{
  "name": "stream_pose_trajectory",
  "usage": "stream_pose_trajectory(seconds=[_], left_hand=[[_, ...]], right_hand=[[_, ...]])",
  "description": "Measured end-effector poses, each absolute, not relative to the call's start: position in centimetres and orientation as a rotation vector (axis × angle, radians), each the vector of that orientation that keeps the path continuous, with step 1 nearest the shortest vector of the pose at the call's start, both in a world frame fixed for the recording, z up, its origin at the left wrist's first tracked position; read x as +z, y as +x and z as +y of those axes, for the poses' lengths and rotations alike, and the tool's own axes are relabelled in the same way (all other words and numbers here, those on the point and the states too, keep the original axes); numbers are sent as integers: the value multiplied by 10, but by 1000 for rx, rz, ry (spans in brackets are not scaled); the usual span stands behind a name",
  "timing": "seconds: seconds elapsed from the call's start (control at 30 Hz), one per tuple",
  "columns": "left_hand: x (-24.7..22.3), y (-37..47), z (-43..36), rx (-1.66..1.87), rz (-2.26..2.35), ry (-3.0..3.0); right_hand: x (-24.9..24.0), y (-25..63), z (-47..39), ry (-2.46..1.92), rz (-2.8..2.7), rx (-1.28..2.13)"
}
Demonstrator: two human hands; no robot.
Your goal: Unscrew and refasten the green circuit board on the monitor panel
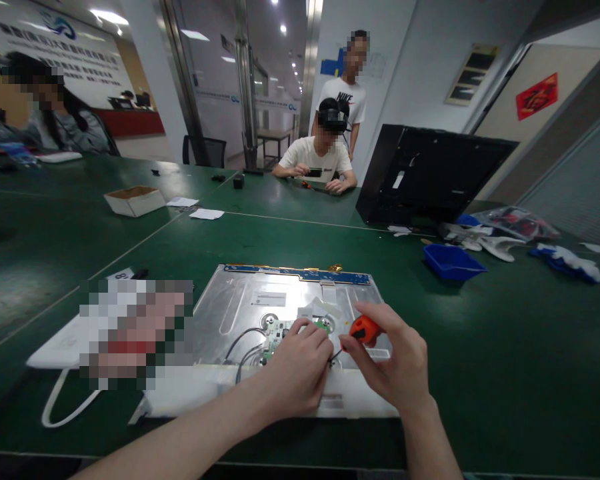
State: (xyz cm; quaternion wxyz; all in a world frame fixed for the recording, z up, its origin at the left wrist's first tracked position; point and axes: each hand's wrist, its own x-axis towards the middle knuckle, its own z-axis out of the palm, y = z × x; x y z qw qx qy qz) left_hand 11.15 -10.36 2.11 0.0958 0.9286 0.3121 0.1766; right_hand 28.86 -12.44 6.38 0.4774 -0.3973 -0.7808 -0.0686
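Observation:
A display panel (237, 293) lies with its silver metal back upward on the green table, a blue circuit strip (290, 274) along its far edge. Near the panel's middle sits a small green circuit board (275, 331) with dark cables (237, 352) running from its left side. My left hand (303, 360) rests over this board with bent fingers; its fingertips and whatever they grip are hidden. In my right hand (397, 357) is a screwdriver (365, 329) with an orange and black handle, tilted so its thin shaft points down-left beside my left fingers. The tip is hidden.
A white bag (55, 340) with a handle lies left of the panel. Farther back stand an open box (135, 201) and a large black monitor (430, 173). A blue tray (453, 261) and gloves (567, 261) lie right. A seated person (315, 157) works opposite.

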Motion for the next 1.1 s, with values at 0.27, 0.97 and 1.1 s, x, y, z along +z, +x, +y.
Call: stream_pose_trajectory(seconds=[0.27, 0.97, 1.1], left_hand=[[20, 113, -104, 512, 944, 2752], [17, 113, -103, 537, 929, 2737], [17, 114, -103, 513, 925, 2741]], right_hand=[[69, 287, -127, -979, -1937, -86], [67, 287, -130, -943, -1951, -44], [66, 285, -130, -973, -1928, -123]])
